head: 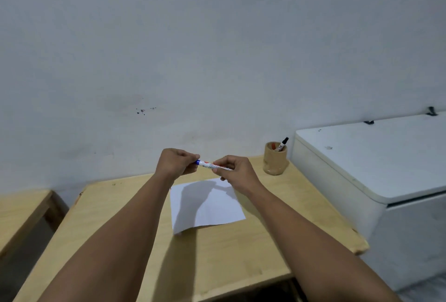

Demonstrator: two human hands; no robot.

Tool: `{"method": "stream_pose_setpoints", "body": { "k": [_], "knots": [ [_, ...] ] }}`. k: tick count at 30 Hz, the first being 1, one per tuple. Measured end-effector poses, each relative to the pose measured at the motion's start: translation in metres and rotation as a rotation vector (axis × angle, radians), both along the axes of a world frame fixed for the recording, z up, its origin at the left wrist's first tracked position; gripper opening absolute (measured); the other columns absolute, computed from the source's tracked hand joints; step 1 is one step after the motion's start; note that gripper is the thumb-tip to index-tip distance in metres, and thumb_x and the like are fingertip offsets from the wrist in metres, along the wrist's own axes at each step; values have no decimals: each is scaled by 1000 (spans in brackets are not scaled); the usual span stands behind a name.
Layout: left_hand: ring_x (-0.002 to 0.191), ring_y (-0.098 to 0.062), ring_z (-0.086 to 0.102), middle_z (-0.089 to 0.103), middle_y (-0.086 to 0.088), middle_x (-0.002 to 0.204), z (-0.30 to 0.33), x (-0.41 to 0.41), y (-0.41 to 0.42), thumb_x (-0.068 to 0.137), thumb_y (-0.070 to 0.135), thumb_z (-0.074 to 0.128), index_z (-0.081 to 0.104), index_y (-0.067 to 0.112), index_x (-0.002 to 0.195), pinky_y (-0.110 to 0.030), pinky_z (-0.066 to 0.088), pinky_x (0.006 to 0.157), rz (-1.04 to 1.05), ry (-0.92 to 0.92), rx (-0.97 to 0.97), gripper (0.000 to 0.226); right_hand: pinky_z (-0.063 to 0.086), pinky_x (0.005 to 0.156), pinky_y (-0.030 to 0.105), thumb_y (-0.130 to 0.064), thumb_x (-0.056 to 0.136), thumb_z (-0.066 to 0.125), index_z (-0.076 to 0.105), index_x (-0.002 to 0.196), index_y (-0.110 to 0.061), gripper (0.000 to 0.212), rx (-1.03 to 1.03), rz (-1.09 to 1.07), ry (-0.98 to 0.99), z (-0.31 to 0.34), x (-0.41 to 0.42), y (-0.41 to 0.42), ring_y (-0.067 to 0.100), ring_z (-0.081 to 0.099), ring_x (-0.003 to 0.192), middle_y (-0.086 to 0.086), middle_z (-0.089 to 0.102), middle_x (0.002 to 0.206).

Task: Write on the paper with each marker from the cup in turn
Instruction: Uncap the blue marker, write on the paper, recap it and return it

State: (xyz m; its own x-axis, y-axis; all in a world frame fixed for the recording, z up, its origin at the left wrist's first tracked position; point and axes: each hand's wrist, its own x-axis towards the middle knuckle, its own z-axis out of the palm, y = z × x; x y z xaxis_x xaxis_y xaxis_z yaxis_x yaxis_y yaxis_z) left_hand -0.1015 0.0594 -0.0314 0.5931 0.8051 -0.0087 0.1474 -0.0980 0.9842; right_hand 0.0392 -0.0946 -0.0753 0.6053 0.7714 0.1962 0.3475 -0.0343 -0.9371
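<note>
A white marker [210,164] with a blue cap is held level above the far edge of the white paper [212,207]. My left hand [176,163] pinches its blue cap end. My right hand [237,171] grips the white barrel. The paper lies flat on the wooden table [241,253], blank where it shows, with my arms' shadow across it. At the table's far right corner stands a tan cup [275,162] holding a black-capped marker [282,144] and something orange-red.
A white chest-like box [376,169] stands against the table's right side, higher than the tabletop. A second wooden table [21,212] sits to the left across a gap. A plain wall rises right behind both tables.
</note>
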Motion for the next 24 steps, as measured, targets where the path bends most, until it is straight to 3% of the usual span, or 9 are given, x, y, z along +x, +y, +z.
{"method": "stream_pose_setpoints", "body": {
  "k": [2, 4, 8, 10, 13, 18, 21, 24],
  "knots": [
    [69, -23, 72, 76, -22, 81, 11, 26, -12, 86, 12, 81, 78, -5, 84, -35, 65, 76, -95, 26, 54, 18, 56, 66, 27, -14, 86, 84, 82, 100, -18, 14, -154, -1, -141, 8, 24, -11, 0, 64, 60, -8, 77, 79],
    [76, -23, 76, 78, -19, 87, 26, 57, -29, 90, 21, 78, 78, -3, 90, -36, 65, 76, -168, -7, 75, 23, 50, 63, 25, -21, 85, 83, 83, 104, -23, 18, -281, -64, -273, 21, 54, -21, 0, 60, 55, -9, 74, 76],
    [80, -24, 75, 75, -13, 95, 34, 122, -48, 96, 27, 69, 71, 3, 112, -42, 65, 77, -167, -44, 82, 29, 48, 70, 24, -16, 88, 85, 82, 101, -15, 14, -129, -321, -205, 55, 116, -41, 7, 64, 71, -7, 72, 82],
    [86, -22, 72, 73, -9, 100, 21, 151, -49, 92, 26, 72, 66, 9, 127, -44, 63, 83, -195, 83, 208, 39, 49, 74, 23, -13, 88, 85, 79, 98, -15, 12, -81, -417, -196, 68, 147, -50, 13, 67, 80, -3, 73, 89],
    [108, -24, 66, 66, -7, 126, 0, 185, -58, 85, 31, 80, 51, 19, 146, -35, 54, 86, -276, 257, 360, 68, 47, 66, 20, -13, 87, 83, 75, 98, -7, 15, -133, -496, -280, 73, 187, -53, 18, 65, 79, 6, 77, 90],
    [139, -28, 47, 47, -14, 153, -43, 231, -72, 76, 34, 88, 25, 19, 160, -38, 43, 105, -344, 316, 386, 107, 52, 70, 27, -9, 85, 81, 69, 90, -18, 15, -310, -363, -325, 61, 216, -35, 15, 70, 78, -5, 73, 83],
    [140, -28, 47, 43, -11, 158, -64, 248, -73, 73, 34, 90, 19, 20, 162, -40, 44, 108, -359, 306, 335, 115, 56, 71, 27, -12, 89, 76, 73, 96, -16, 8, -387, -298, -318, 50, 221, -23, 18, 75, 79, -2, 75, 85],
    [131, -26, 56, 52, -4, 151, -77, 257, -75, 72, 36, 90, 26, 24, 158, -42, 50, 104, -371, 257, 300, 107, 63, 79, 33, -16, 90, 78, 72, 115, -18, 26, -419, -282, -300, 42, 221, -18, 24, 78, 92, 6, 80, 100]
  ]
}}
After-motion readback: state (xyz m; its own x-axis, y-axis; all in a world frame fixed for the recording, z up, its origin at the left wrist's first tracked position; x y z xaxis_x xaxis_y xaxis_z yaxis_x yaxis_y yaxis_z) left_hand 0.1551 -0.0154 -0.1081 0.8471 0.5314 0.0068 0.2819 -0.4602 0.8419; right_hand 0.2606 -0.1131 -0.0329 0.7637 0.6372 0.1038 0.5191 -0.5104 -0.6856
